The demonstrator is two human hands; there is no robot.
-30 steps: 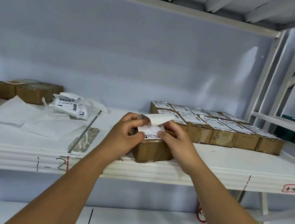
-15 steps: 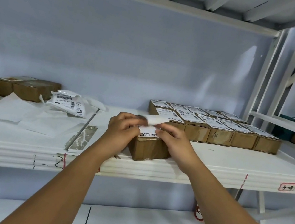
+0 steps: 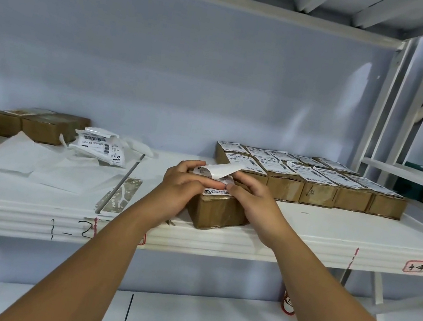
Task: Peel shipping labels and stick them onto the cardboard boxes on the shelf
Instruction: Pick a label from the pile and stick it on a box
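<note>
White shelf [image 3: 333, 232] against a pale blue wall, both your hands on one box right at the front edge.
Your left hand [image 3: 177, 185] and right hand [image 3: 254, 200] both have curled fingers pinching a label [image 3: 217, 171] on top of the brown box [image 3: 219, 212]. The near end of the label lies on the box top with some print showing, while the far end curls up and away in a white flap. Right behind it sit two rows of labelled boxes [image 3: 312, 189], packed side by side. Off to your left there's a messy pile of labels [image 3: 100, 145] with barcodes, some loose white sheets [image 3: 16, 157] spread flat, and a few plain boxes [image 3: 49, 127] back near the wall.
</note>
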